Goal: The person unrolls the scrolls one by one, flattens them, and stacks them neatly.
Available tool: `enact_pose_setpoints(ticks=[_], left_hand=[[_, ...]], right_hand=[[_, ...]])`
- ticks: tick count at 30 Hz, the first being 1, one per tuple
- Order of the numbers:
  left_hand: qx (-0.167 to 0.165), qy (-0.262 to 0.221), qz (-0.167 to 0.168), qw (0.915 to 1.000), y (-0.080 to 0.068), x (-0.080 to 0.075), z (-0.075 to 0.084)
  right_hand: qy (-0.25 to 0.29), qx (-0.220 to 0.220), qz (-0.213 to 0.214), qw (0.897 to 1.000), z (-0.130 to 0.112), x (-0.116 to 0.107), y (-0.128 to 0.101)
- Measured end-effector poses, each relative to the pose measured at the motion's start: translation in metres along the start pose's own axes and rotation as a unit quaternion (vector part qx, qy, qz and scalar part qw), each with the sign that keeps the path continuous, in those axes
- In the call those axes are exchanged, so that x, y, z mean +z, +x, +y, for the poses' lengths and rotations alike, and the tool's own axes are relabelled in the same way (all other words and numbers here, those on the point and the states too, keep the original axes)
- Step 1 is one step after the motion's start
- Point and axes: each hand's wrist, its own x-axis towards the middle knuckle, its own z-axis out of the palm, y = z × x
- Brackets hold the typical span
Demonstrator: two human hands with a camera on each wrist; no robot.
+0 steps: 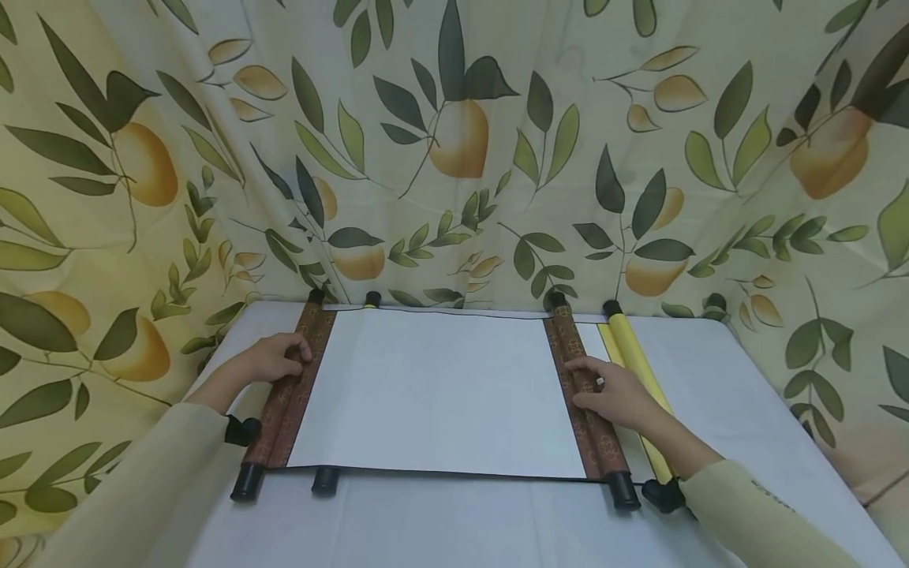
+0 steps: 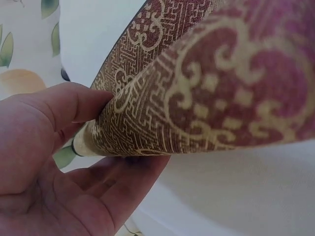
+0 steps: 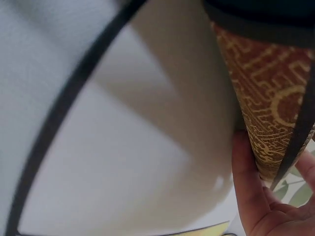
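A hanging scroll lies unrolled crosswise, its blank white panel (image 1: pixel 440 394) between two brown brocade ends with gold patterning. My left hand (image 1: pixel 266 360) grips the left roller (image 1: pixel 280 410); in the left wrist view, the thumb lies on top of the brocade (image 2: pixel 142 108) and the fingers pass beneath. Around the right roller (image 1: pixel 592 418), my right hand (image 1: pixel 618 390) has its thumb on one side and fingers on the other. Black knobs cap both rollers. Partly hidden under this scroll is a second scroll with a yellow roller (image 1: pixel 639 363), just right of the brown one.
The white-covered table (image 1: pixel 738 394) extends to the right and toward me. A lower black knob (image 1: pixel 325 481) and a far one (image 1: pixel 372 299) stick out from under the scroll's left part. Behind the table hangs a fruit-and-leaf patterned curtain (image 1: pixel 454 229).
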Motion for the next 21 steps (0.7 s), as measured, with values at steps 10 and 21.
enact_pose_setpoints(ticks=[10,21], left_hand=[[-0.018,0.021,0.051,0.9983,0.017,0.012,-0.010],[0.064,0.076,0.177,0.9791,-0.013,0.030,0.018]], right_hand=[[-0.084,-0.004,0.008,0.996,0.000,0.003,0.004],[-0.104,-0.041,0.058,0.992,-0.018,0.005,-0.016]])
